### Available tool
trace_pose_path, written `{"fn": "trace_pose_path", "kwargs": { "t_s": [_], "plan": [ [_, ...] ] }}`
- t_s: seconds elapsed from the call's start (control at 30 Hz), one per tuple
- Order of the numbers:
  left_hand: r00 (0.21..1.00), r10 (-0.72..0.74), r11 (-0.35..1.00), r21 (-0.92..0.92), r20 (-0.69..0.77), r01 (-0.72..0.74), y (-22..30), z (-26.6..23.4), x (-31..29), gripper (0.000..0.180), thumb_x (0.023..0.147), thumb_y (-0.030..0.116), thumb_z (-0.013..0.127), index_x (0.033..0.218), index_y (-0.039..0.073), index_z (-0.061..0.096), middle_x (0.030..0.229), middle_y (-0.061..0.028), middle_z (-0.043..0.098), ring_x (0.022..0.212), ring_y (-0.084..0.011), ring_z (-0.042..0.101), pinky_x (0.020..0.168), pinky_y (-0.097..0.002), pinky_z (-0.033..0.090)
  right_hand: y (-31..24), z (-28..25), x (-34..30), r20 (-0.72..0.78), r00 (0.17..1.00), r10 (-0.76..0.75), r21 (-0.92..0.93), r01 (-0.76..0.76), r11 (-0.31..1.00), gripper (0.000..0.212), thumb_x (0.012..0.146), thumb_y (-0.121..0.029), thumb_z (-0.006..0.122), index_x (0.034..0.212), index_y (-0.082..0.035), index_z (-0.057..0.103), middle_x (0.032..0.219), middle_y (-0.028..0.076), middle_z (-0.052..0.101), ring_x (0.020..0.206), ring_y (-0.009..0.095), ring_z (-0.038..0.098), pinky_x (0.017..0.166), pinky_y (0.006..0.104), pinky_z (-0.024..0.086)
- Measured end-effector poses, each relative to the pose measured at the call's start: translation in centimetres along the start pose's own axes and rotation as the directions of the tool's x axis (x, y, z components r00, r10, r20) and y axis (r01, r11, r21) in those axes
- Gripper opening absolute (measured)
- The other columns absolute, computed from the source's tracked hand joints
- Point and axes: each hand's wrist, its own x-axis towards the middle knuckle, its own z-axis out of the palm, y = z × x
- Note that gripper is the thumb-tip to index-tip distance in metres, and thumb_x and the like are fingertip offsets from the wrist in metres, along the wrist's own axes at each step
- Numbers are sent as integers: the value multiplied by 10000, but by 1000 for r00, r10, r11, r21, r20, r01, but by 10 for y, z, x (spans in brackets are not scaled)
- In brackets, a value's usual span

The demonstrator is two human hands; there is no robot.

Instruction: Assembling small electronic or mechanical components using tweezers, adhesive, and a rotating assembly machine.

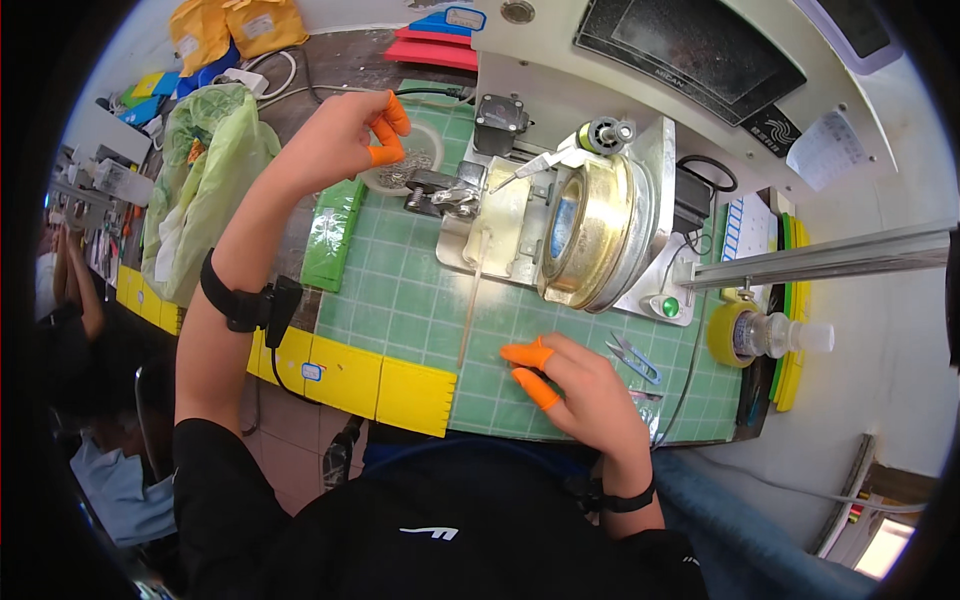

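Green mat (390, 275); thin stick (470, 306) lies lengthwise toward person (430, 510); right fingers (528, 353) near.

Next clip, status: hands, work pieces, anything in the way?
Left hand at bowl of silvery pieces, grip unclear. Right hand open, fingers apart. Thin stick on its left, blue snips on its right, likely not blocking.

From afar I look steeply down through the left head-worn fisheye, close above the left hand (340, 145), right hand (588, 385) and mat (400, 295), facing the machine (645, 112).
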Motion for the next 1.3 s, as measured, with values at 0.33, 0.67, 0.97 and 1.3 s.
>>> {"fn": "trace_pose_path", "kwargs": {
  "t_s": [0.33,0.67,0.97,1.3],
  "plan": [
    [975,220,968,121,29,-222,-3,-10,6,52,807,-13,685,856,4,691,844,-127,716,743,-244,679,649,-361,539,-1,1,0,6,1000,15,-18,-15,1000,239,902,-98,703,1139,-67,709,955,123,650,805,311,633,705,361,519],
    [966,236,852,454,107,-259,-1,8,10,196,814,-64,585,987,28,571,798,-143,646,787,-368,653,685,-466,505,-3,5,0,21,1000,15,-40,-14,999,230,902,-93,702,1129,-61,707,953,126,649,821,316,640,718,366,521],
    [977,212,953,218,12,-209,-23,6,-2,155,814,-3,706,921,-3,593,828,-130,658,682,-290,598,636,-361,489,-1,5,4,56,998,26,-45,-23,999,227,902,-91,702,1126,-51,704,971,131,655,831,320,643,724,363,522],
    [942,290,836,435,168,-335,-17,8,3,91,848,-17,638,928,3,677,963,-143,678,817,-338,676,733,-417,550,2,-1,0,34,997,65,-33,-64,997,231,893,-78,707,1120,-38,707,952,127,655,802,305,637,698,359,511]
  ]
}}
